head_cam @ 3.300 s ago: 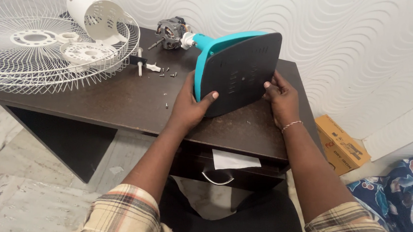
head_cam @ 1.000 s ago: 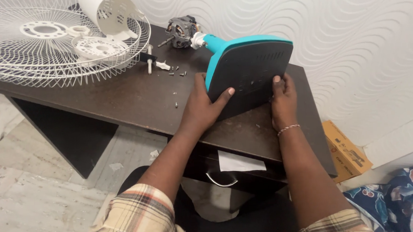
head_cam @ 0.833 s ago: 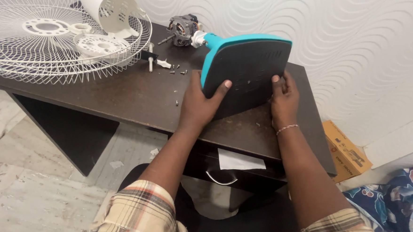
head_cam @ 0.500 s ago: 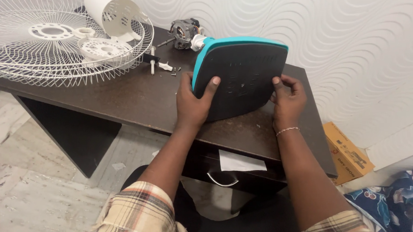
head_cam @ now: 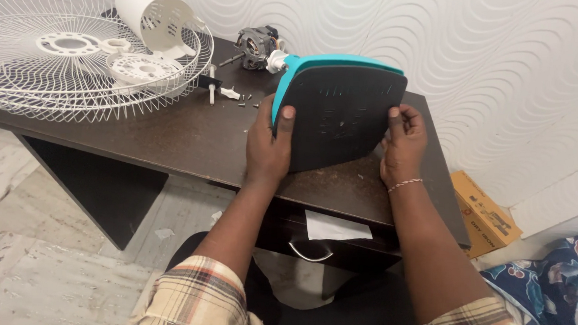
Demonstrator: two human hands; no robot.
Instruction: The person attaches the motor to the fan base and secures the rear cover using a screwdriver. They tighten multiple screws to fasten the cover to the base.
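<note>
Both forearms reach forward over the near edge of the dark wooden table (head_cam: 169,139). The left hand (head_cam: 268,147) clasps the left edge of the fan base (head_cam: 339,117), thumb laid on its dark underside and fingers hidden behind. The right hand (head_cam: 403,143) grips the base's lower right edge, thumb on the underside, fingers also out of sight.

The base stands tilted on its edge on the table's right part, dark underside facing the camera, teal top turned toward the wall, its neck pointing up and left toward the motor (head_cam: 256,47).

To the left lie a white wire fan guard (head_cam: 47,83), partly cut off by the frame, a white motor housing (head_cam: 156,18) and small screws (head_cam: 246,100), too small to make out singly.
</note>
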